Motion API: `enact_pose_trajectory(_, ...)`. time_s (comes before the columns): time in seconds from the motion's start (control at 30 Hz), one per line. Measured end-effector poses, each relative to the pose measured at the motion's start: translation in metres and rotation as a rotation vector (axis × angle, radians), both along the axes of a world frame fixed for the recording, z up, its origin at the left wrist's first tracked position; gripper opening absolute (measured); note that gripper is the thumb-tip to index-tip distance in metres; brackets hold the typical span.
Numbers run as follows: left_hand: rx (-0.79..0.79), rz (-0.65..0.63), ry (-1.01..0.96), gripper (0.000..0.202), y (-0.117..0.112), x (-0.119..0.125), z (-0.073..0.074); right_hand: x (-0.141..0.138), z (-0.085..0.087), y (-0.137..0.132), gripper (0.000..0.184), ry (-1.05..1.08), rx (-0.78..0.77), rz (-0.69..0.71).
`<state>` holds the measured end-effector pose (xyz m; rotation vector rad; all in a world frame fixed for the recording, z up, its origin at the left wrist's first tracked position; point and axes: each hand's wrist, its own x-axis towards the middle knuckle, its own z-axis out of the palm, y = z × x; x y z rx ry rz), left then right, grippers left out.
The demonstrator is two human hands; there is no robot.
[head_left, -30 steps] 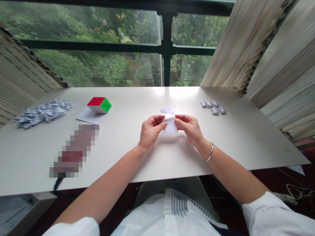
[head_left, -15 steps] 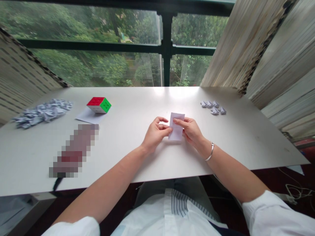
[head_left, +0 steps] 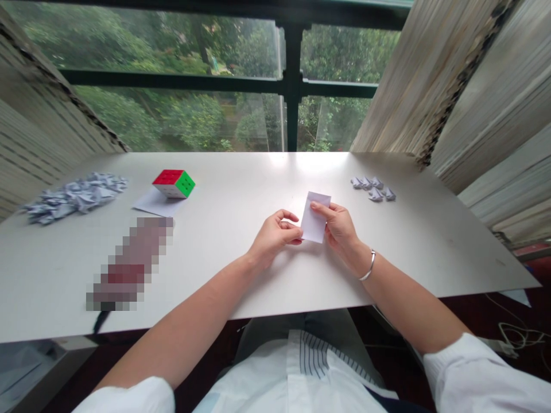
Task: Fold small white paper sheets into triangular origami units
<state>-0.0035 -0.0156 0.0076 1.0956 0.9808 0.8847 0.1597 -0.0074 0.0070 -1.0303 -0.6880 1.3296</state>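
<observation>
A small white folded paper slip [head_left: 314,221] stands slightly tilted above the middle of the white table [head_left: 241,269]. My right hand [head_left: 340,229] grips its right edge, thumb across the front. My left hand [head_left: 275,235] pinches the slip's lower left corner with curled fingers. A silver bangle [head_left: 368,265] sits on my right wrist.
A heap of folded paper pieces [head_left: 73,196] lies at the far left. A colour cube [head_left: 174,183] rests on a white sheet [head_left: 150,203]. Several small folded pieces [head_left: 373,188] lie at the back right. A blurred patch [head_left: 129,264] covers something front left. Blinds flank the window.
The paper, curled open a second ago, has been flattened into a neat rectangle. Both hands have shifted a little to the right with it.
</observation>
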Motion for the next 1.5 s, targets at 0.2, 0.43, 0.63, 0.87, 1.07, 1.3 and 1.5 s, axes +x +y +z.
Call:
enact_pose_trajectory(0.2, -0.059, -0.169, 0.071, 0.04, 0.002, -0.006, 0.003, 0.006, 0.001, 0.004, 0.032, 0.008, 0.03, -0.075)
enact_pose_trajectory(0.43, 0.157, 0.05, -0.002, 0.04, 0.011, -0.009, 0.002, -0.005, 0.003, -0.008, 0.035, -0.155, 0.055, 0.165)
enact_pose_trajectory(0.63, 0.221, 0.119, -0.049, 0.037, 0.008, -0.007, 0.001, -0.009, 0.006, -0.015, 0.035, -0.242, 0.155, 0.23)
enact_pose_trajectory(0.87, 0.202, 0.169, -0.068, 0.039, 0.006, -0.006, 0.005, -0.008, 0.007, -0.014, 0.034, -0.265, 0.186, 0.134)
enact_pose_trajectory(1.07, 0.221, 0.213, -0.107, 0.038, 0.007, -0.006, 0.003, -0.009, 0.007, -0.016, 0.031, -0.248, 0.175, 0.185)
enact_pose_trajectory(1.3, 0.207, 0.232, -0.12, 0.037, 0.009, -0.005, 0.003, -0.009, 0.006, -0.014, 0.03, -0.241, 0.165, 0.188)
enact_pose_trajectory(1.5, 0.215, 0.248, -0.118, 0.036, 0.008, -0.005, 0.004, -0.009, 0.007, -0.014, 0.031, -0.232, 0.158, 0.173)
